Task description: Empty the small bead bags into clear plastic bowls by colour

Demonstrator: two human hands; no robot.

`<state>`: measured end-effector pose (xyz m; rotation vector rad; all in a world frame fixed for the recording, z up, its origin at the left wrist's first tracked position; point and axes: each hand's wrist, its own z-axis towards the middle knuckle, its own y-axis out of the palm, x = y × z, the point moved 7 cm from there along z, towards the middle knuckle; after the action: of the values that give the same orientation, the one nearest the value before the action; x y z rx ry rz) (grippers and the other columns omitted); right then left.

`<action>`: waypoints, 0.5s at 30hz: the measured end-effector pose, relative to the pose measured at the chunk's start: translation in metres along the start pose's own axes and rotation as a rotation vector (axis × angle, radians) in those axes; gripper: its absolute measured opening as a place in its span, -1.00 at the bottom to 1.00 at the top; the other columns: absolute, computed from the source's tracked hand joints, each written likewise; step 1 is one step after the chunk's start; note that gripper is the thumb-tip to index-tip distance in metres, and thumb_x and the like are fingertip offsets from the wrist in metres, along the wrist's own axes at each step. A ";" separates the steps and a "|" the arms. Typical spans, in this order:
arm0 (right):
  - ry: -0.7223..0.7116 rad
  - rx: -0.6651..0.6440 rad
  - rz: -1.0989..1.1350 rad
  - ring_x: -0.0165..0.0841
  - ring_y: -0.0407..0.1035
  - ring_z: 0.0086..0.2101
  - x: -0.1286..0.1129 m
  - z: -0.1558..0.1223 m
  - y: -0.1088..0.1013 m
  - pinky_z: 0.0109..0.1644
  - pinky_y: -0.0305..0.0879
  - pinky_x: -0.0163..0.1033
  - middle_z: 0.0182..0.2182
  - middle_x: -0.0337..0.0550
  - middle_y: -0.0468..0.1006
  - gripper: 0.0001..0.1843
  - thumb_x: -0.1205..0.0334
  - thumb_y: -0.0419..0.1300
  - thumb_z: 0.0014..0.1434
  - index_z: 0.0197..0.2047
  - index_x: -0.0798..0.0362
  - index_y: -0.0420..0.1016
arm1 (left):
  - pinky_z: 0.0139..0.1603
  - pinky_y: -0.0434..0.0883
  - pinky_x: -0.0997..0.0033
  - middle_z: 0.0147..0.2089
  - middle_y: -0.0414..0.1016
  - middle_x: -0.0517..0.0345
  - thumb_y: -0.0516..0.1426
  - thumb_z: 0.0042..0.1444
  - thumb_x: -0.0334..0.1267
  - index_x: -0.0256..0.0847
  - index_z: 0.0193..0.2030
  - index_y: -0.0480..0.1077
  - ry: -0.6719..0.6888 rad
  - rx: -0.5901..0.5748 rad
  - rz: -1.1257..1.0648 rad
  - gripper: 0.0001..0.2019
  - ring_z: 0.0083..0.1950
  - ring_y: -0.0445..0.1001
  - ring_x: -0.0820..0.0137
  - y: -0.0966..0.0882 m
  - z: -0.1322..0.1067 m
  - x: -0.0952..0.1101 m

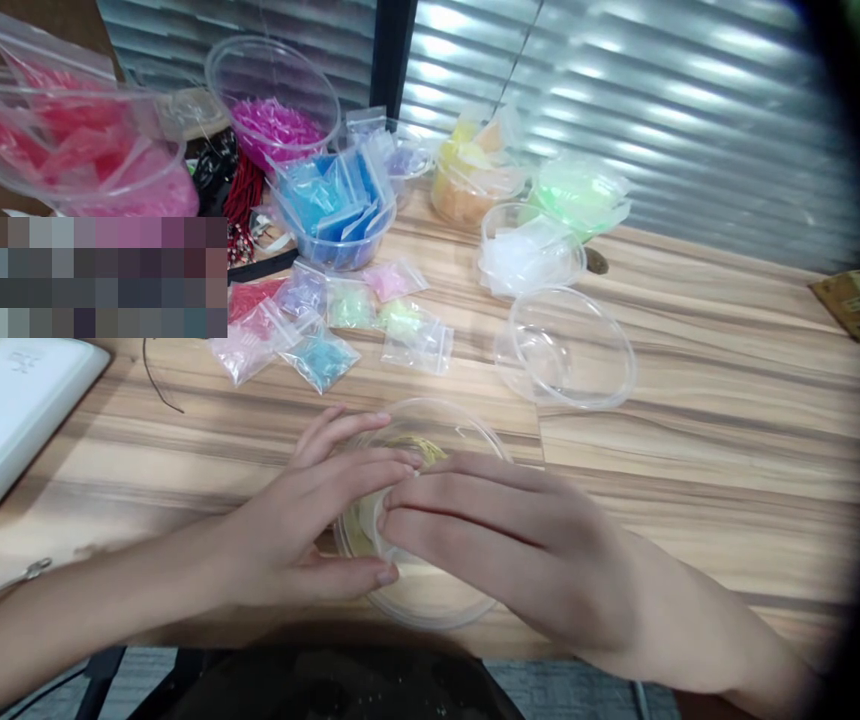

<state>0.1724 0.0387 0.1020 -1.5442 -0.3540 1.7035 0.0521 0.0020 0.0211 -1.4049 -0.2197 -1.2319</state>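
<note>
The left hand (302,510) was spread over a bowl (467,418).
Beside it was the right hand (550,550), its grip impossible to tell.

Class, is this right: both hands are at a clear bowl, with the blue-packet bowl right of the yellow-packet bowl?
No: the head view shows the blue-packet bowl left of the yellow-packet bowl. Both hands are at a clear bowl.

your left hand (287,520) and right hand (520,540) are over a round clear bowl (437,605), with small zip-lock bags (321,357) beyond.
</note>
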 end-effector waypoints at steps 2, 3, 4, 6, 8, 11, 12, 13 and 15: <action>0.131 -0.018 0.104 -0.53 0.40 -0.09 0.006 0.000 0.001 0.03 0.29 -0.46 -0.05 -0.27 0.54 -0.77 0.34 -0.01 0.45 0.02 0.07 0.44 | 0.50 -0.30 0.20 0.30 0.32 0.09 0.21 0.21 -0.12 -0.10 0.36 0.04 -0.011 -0.015 0.017 -0.35 0.50 -0.13 0.25 0.001 0.000 0.000; 0.199 -0.023 0.150 -0.55 0.43 -0.13 0.010 0.000 0.002 -0.03 0.31 -0.49 -0.09 -0.32 0.55 -0.79 0.32 0.01 0.44 0.03 0.04 0.43 | 0.50 -0.31 0.20 0.30 0.33 0.09 0.21 0.20 -0.14 -0.10 0.35 0.04 -0.017 -0.020 0.028 -0.36 0.49 -0.13 0.25 0.001 0.000 0.000; 0.244 -0.028 0.176 -0.56 0.44 -0.17 0.012 -0.001 0.002 -0.07 0.32 -0.49 -0.11 -0.35 0.55 -0.80 0.31 0.02 0.44 0.03 0.02 0.43 | 0.50 -0.31 0.20 0.29 0.33 0.09 0.21 0.20 -0.15 -0.10 0.35 0.05 -0.020 -0.022 0.035 -0.36 0.49 -0.12 0.25 0.001 0.000 0.000; 0.225 -0.022 0.155 -0.53 0.45 -0.19 0.010 0.000 0.000 -0.11 0.34 -0.46 -0.12 -0.33 0.56 -0.79 0.31 0.01 0.44 0.02 0.02 0.44 | 0.50 -0.31 0.16 0.29 0.34 0.08 0.20 0.20 -0.15 -0.09 0.34 0.06 -0.022 -0.020 0.040 -0.38 0.49 -0.11 0.23 0.001 0.000 0.000; 0.118 -0.024 0.074 -0.49 0.45 -0.20 0.004 0.001 -0.002 -0.15 0.35 -0.42 -0.12 -0.26 0.57 -0.74 0.34 -0.04 0.45 0.00 0.06 0.46 | 0.50 -0.30 0.13 0.30 0.33 0.07 0.20 0.21 -0.13 -0.08 0.33 0.07 -0.016 -0.016 0.023 -0.39 0.49 -0.11 0.21 0.000 0.000 0.000; -0.007 -0.043 -0.047 -0.47 0.43 -0.23 -0.001 0.002 -0.003 -0.16 0.36 -0.41 -0.19 -0.20 0.56 -0.72 0.42 -0.04 0.42 -0.03 0.15 0.48 | 0.49 -0.28 0.14 0.31 0.32 0.07 0.22 0.19 -0.14 -0.07 0.33 0.06 0.016 0.006 0.004 -0.37 0.49 -0.11 0.20 -0.001 0.000 0.001; -0.033 -0.037 -0.081 -0.46 0.42 -0.21 -0.002 0.002 -0.003 -0.11 0.37 -0.40 -0.20 -0.18 0.56 -0.73 0.44 -0.03 0.41 -0.02 0.18 0.48 | 0.49 -0.27 0.15 0.31 0.31 0.06 0.22 0.18 -0.15 -0.07 0.33 0.06 0.023 0.014 0.001 -0.37 0.49 -0.10 0.21 -0.001 0.000 0.001; -0.056 -0.019 -0.111 -0.44 0.41 -0.17 -0.003 0.002 -0.004 -0.04 0.36 -0.39 -0.19 -0.16 0.56 -0.73 0.45 -0.03 0.41 -0.02 0.20 0.48 | 0.49 -0.27 0.16 0.31 0.31 0.07 0.23 0.18 -0.16 -0.07 0.33 0.06 0.027 0.020 -0.002 -0.37 0.48 -0.10 0.22 -0.001 0.000 0.001; -0.092 0.028 -0.152 -0.42 0.38 -0.06 -0.005 0.001 -0.005 0.13 0.30 -0.37 -0.13 -0.12 0.56 -0.74 0.44 -0.02 0.42 0.01 0.23 0.47 | 0.49 -0.27 0.17 0.30 0.31 0.07 0.21 0.21 -0.13 -0.07 0.33 0.06 0.023 0.021 -0.008 -0.38 0.49 -0.12 0.23 -0.001 0.000 0.000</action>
<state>0.1729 0.0381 0.1090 -1.3862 -0.4806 1.6564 0.0516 0.0025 0.0222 -1.3720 -0.2225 -1.2486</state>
